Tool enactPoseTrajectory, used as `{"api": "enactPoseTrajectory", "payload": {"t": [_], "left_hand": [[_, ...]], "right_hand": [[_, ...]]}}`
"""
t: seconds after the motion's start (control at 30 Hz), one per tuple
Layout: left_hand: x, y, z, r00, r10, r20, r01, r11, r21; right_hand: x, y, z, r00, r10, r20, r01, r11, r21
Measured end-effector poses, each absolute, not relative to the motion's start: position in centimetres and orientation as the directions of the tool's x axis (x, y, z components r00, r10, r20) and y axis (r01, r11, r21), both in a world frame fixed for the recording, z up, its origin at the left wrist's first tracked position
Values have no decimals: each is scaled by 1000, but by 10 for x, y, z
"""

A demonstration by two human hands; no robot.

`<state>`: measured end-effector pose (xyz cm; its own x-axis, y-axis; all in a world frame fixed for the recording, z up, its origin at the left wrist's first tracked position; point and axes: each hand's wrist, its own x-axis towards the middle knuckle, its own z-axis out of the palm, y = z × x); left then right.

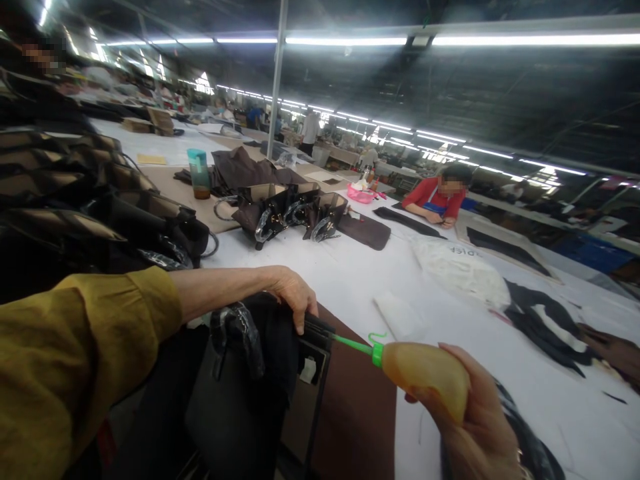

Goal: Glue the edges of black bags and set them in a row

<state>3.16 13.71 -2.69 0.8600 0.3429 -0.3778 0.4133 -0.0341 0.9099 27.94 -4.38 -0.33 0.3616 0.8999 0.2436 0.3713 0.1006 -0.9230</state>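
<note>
My right hand [480,413] is wrapped round a squeeze bottle [425,373] of amber liquid, lying nearly level. Its thin green nozzle points left, and the tip is at the top edge of a black handbag [235,393]. From above, my left hand [295,293] grips that bag's upper edge with fingers bent over it. The bag stands tilted, its beige lining and a small white label [307,370] showing. One plastic-wrapped handle [237,333] arches on the bag's near side. Beneath the nozzle lies a dark brown sheet [357,407].
Many black bags [90,200] crowd the left. Further back stand several dark brown bags [287,213] with wrapped handles, and a teal-lidded bottle [199,173]. A white plastic bag [455,270] and black pieces [545,327] lie right. Across the table a person in red [435,197] leans over it.
</note>
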Motion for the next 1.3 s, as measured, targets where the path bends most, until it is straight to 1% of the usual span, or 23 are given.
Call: {"api": "enactPoseTrajectory", "payload": {"t": [0.1,0.23,0.53,0.67,0.73,0.87,0.93,1.1,1.3], "left_hand": [[33,143,-33,839,124,-530,540,-65,839],[35,150,-40,813,60,-580,583,-84,808],[34,153,-50,788,42,-615,616,-67,785],[35,154,-51,780,38,-624,625,-71,777],[35,154,-52,780,35,-624,625,-77,777],[36,154,-52,779,25,-626,626,-88,775],[36,154,-50,775,29,-631,631,-97,770],[36,153,-43,753,57,-655,657,-125,744],[38,151,-31,713,86,-696,699,-174,694]], "right_hand": [[281,-43,-6,319,906,279,447,116,-887],[288,-40,-17,287,893,347,511,164,-844],[283,-45,-21,280,882,380,462,223,-859],[288,-49,-27,206,885,419,489,278,-827],[289,-52,-32,196,891,409,478,278,-833],[287,-56,-38,240,898,368,440,238,-866],[289,-54,-38,233,900,368,453,234,-860],[296,-47,-36,179,886,427,496,294,-817],[285,-53,-34,267,908,324,459,176,-871]]}}
